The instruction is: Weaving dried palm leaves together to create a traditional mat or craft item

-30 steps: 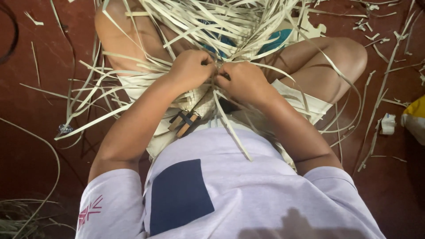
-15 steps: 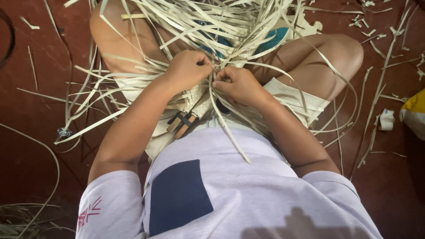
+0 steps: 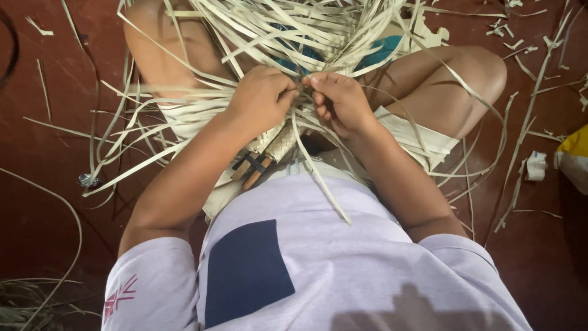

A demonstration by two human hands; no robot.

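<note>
I sit cross-legged on a dark red floor with a partly woven mat of pale leaf strips (image 3: 277, 142) in my lap. My left hand (image 3: 262, 98) is closed on strips at the weave's upper edge. My right hand (image 3: 339, 101) pinches a strip close beside it, fingertips nearly touching the left hand. Many loose strip ends (image 3: 288, 30) fan out over my knees. A small wooden clamp with a black band (image 3: 251, 168) grips the woven edge near my waist.
Cut strip scraps (image 3: 520, 55) litter the floor on the right. A yellow and white bag (image 3: 576, 162) lies at the right edge, a small white wrapper (image 3: 536, 167) beside it. A bundle of dry fibres (image 3: 24, 300) lies at lower left.
My right hand has risen slightly and turned, its fingers now pinching a strip near the left hand's fingertips. The left hand has stayed in place.
</note>
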